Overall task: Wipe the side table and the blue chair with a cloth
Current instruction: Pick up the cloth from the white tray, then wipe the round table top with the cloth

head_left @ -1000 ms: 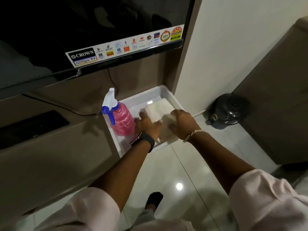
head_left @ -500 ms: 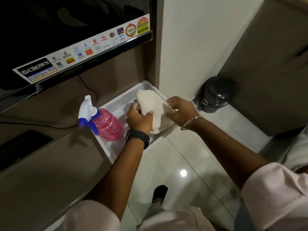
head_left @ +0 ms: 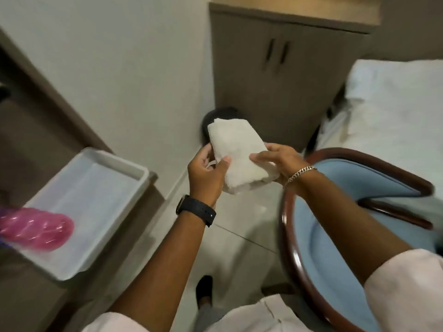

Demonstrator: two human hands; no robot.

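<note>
A folded white cloth [head_left: 237, 152] is held in the air above the floor between both hands. My left hand [head_left: 206, 173] grips its left edge, with a black watch on that wrist. My right hand [head_left: 280, 161], with a chain bracelet, grips its right edge from below. The blue chair [head_left: 340, 248] with a dark wooden rim stands at the lower right, under my right forearm. A brown two-door cabinet [head_left: 275, 75] stands against the far wall ahead.
A white tray [head_left: 96, 188] sits on the brown unit at the left, with a pink spray bottle [head_left: 36, 231] in it. A black bin [head_left: 215, 116] stands on the floor behind the cloth. A bed with white sheets [head_left: 395, 111] is at the right.
Both hands lifted the cloth out of the tray and carried it to the right. My view swung right, so the chair, cabinet and bed now show.
</note>
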